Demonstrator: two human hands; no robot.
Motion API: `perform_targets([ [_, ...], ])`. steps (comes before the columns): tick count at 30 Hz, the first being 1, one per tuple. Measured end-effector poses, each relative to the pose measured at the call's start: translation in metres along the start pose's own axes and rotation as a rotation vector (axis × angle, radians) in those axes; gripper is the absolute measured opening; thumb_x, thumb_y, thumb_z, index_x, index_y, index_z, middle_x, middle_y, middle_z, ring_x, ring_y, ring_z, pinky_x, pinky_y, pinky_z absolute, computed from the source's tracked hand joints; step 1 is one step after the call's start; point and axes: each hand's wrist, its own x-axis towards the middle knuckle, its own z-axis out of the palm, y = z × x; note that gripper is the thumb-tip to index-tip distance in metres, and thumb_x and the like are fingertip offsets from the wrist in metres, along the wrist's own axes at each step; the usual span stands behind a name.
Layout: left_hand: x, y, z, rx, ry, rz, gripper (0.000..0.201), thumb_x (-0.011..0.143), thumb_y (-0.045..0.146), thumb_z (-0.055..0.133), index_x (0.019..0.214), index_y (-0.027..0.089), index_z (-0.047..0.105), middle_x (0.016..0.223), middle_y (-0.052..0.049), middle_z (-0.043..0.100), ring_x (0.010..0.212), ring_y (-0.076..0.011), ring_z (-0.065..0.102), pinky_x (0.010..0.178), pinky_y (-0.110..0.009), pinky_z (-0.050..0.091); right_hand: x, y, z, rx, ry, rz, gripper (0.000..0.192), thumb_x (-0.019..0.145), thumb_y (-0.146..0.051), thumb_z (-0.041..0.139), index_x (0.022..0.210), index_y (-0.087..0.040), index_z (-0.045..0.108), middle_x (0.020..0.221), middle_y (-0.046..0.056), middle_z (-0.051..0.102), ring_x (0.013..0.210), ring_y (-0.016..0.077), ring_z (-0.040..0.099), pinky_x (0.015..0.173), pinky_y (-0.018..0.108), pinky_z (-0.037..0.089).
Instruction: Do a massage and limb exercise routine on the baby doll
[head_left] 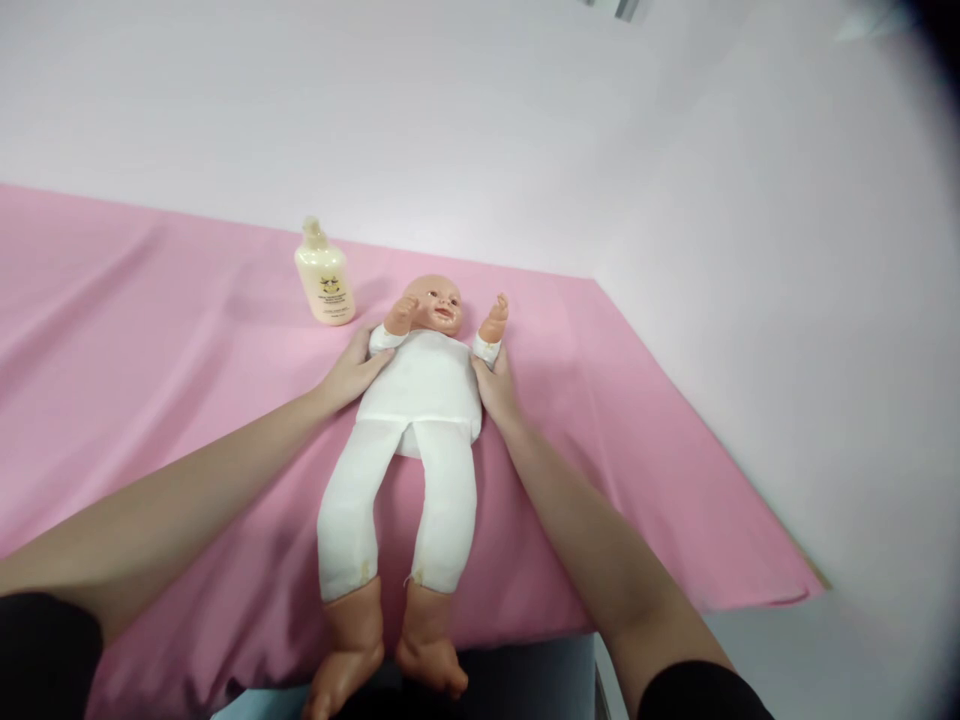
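On the pink sheet (150,350), a baby doll (420,400) lies face-up at centre. Left hand (352,372) at 9 o'clock and right hand (496,388) at 3 o'clock press open against its torso; fingertips hidden underneath. Lotion bottle (325,275) stands at 11 o'clock; label illegible.

Pink sheet (150,340) lies open left & right of the doll (416,420), w/ only the cream bottle (325,275) standing just beyond the doll's left shoulder area, near the wall (480,120) behind.
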Motion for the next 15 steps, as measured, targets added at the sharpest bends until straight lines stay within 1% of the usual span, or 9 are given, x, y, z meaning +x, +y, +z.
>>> perform_targets([
  [6, -0.0028, 0.0067, -0.0003, -0.019, -0.009, -0.045, 0.064, 0.091, 0.057, 0.056, 0.141, 0.017, 0.046, 0.144, -0.014, 0.058, 0.133, -0.032, 0.055, 0.114, -0.049, 0.044, -0.0012, -0.0013, -0.0002, 0.034, -0.022, -0.029, 0.038, 0.083, -0.031, 0.061, 0.12, -0.023, 0.054, 0.125, 0.008, 0.068, 0.114, 0.0253, 0.065, 0.107, 0.046, 0.05],
  [9, -0.0027, 0.0067, -0.0002, -0.029, -0.007, -0.041, 0.066, 0.091, 0.057, 0.057, 0.14, 0.016, 0.046, 0.144, -0.016, 0.057, 0.133, -0.0328, 0.055, 0.115, -0.051, 0.043, -0.0014, -0.0016, -0.0004, 0.027, -0.015, -0.025, 0.038, 0.083, -0.031, 0.061, 0.119, -0.023, 0.055, 0.124, 0.008, 0.068, 0.114, 0.025, 0.065, 0.107, 0.045, 0.05],
  [15, -0.0013, 0.0041, 0.0001, -0.028, -0.002, -0.017, 0.063, 0.091, 0.057, 0.057, 0.14, 0.018, 0.046, 0.143, -0.014, 0.058, 0.133, -0.0324, 0.055, 0.115, -0.051, 0.043, -0.0016, -0.0027, -0.001, 0.022, -0.026, -0.038, 0.036, 0.084, -0.032, 0.062, 0.118, -0.025, 0.055, 0.122, 0.007, 0.069, 0.113, 0.0252, 0.065, 0.105, 0.045, 0.052],
])
